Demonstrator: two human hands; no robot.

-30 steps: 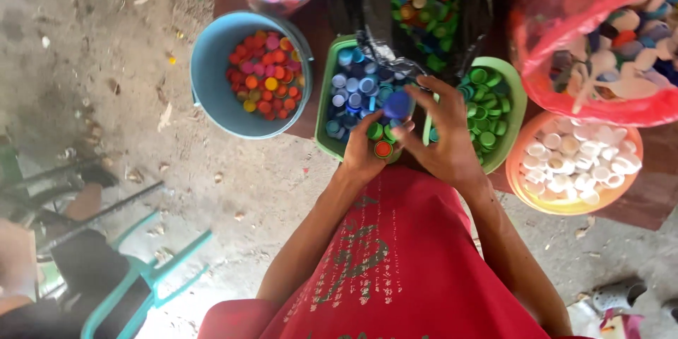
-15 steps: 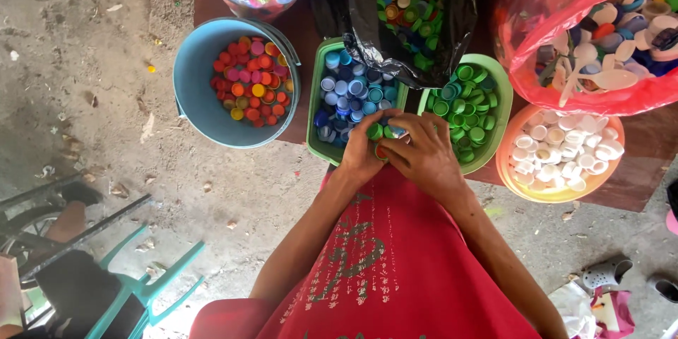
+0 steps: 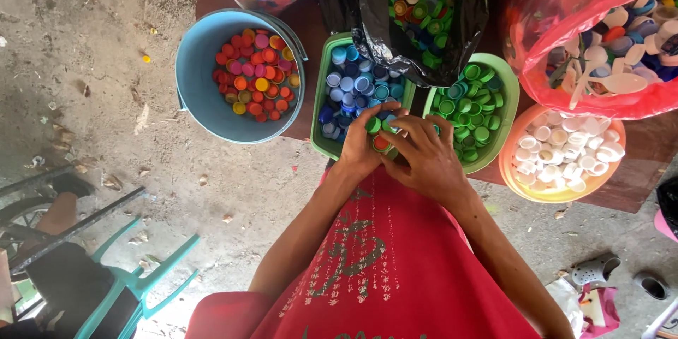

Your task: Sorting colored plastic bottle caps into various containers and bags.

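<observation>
1. Both hands have stayed pressed together over the near rim of the green tub since half a second ago; the blue cap raised a second ago is no longer up in the fingers.
2. Left hand is cupped shut around a small heap of bottle caps: one green and one red-orange show, the rest hidden under the fingers.
3. Right hand lies against the left, fingers curled over the same heap; whether it pinches a cap cannot be told.
4. At 12 o'clock from the hands sits the green tub of blue caps, partly covered by a black bag.
5. At 1 o'clock is a green bowl of green caps; at 3 o'clock an orange bowl of white caps.
6. At 10 o'clock stands a blue bucket of red and orange caps.
7. Farthest, a red bag runs off the frame's edge.
</observation>
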